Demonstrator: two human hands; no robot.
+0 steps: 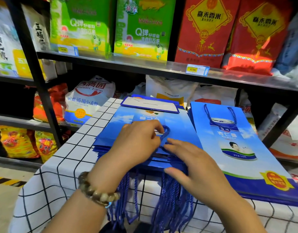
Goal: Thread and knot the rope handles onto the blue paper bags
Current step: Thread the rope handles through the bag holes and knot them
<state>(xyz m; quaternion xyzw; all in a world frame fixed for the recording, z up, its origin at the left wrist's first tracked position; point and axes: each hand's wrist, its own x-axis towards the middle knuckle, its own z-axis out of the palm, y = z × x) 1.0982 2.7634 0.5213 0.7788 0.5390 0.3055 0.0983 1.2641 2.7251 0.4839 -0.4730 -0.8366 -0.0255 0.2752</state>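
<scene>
On the black-and-white checked tablecloth (64,165) lies a stack of blue paper bags (144,118), flat, with sky-and-cloud print; the writing on the top one is too blurred to read. The left hand (138,142), with a beaded bracelet (96,190) at the wrist, has its fingers curled and pinches a blue rope handle (166,133) that loops up on the top bag. The right hand (192,162) lies just beside it, fingers nearly straight: the forefinger touches the lower end of the loop and the thumb rests against the near edge of the stack. A bundle of loose blue ropes (170,199) hangs over the table edge below both hands.

To the right, touching the stack, a second pile is topped by a bag with its handle fitted (237,148), printed "杏仁露" (a can and a face are pictured too).

Behind stands a black shelf (111,58). Its upper level holds green packs (141,27) marked "Q弹" and red packs (207,31) marked "嘉禾香米", with a yellow price tag (197,70) reading "45.00". Lower down sits a white sack (89,100) labelled "Wonder Farm" and "家庭通用小麦粉".
</scene>
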